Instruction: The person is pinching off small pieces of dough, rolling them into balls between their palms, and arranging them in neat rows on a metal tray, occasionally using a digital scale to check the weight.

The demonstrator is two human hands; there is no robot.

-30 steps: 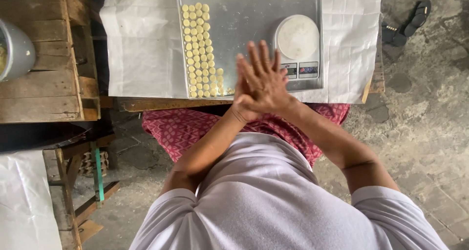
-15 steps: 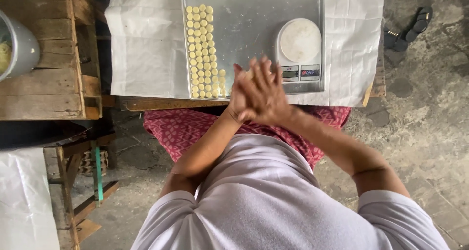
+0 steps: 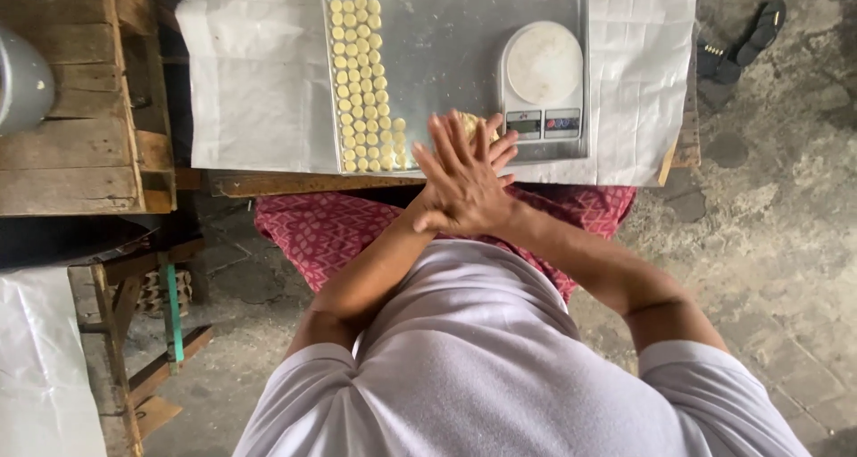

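Between both grips, pressed palm to palm, I observe a pale yellow dough piece (image 3: pixel 470 123); only a sliver shows, past the fingertips. The right grip (image 3: pixel 460 185) lies on top with fingers splayed and flat. The left grip (image 3: pixel 502 146) lies beneath it, and only its fingertips show at the far side. Neither is clenched: together they clamp the piece by flat palm pressure.

Change noted: a second ago the top fingers pointed straight away from the body; they now angle leftward and the pair sits slightly nearer the body. I judge this to be a rolling stroke in progress, with the piece not yet released.

Directly beyond the grips lies a metal tray (image 3: pixel 446 55) on a white sheet (image 3: pixel 259 73) covering the table (image 3: pixel 295 184). Beyond and left of the grips, rows of small dough balls (image 3: pixel 361 82) fill the tray's left side; their count appears unchanged. Just beyond and right of the grips stands a kitchen scale (image 3: pixel 543 73), its platform bare. Well left of the grips sits a wooden crate (image 3: pixel 71 153).
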